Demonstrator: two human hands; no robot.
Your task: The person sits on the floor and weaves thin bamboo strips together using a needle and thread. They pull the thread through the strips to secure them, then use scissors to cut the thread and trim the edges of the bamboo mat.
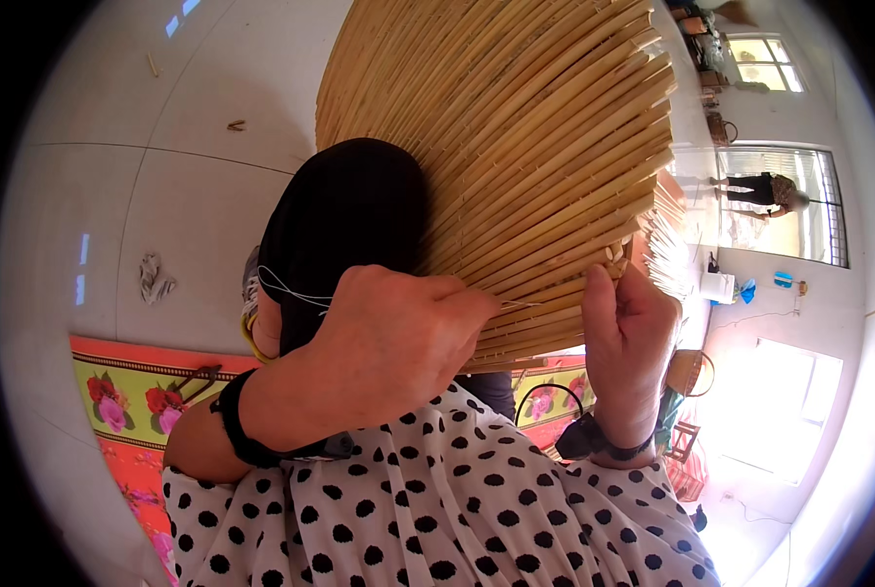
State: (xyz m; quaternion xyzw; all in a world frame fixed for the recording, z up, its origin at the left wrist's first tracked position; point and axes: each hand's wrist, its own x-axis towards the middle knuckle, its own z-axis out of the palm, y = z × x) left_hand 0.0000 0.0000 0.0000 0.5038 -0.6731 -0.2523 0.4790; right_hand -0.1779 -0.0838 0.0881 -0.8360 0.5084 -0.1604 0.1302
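Observation:
A fan-shaped mat of split cane strips (516,147), held together by rows of stitching, spreads out in front of me and leans against my black-clothed knee (354,210). My left hand (393,328) is closed over the mat's near edge, pinching a thin white thread (298,295). That thread loops out to the left over the knee, and a short length runs on from the fingertips across the strips. At the mat's right edge, my right hand (631,328) pinches the strip ends between thumb and bent fingers. Its fingertips are partly hidden.
A red and green flowered cloth (129,401) lies at lower left. On the tiled floor are a crumpled rag (156,279) and cane scraps (237,125). At far right a person (765,191) stands by a bright doorway; a round basket (687,373) is nearer.

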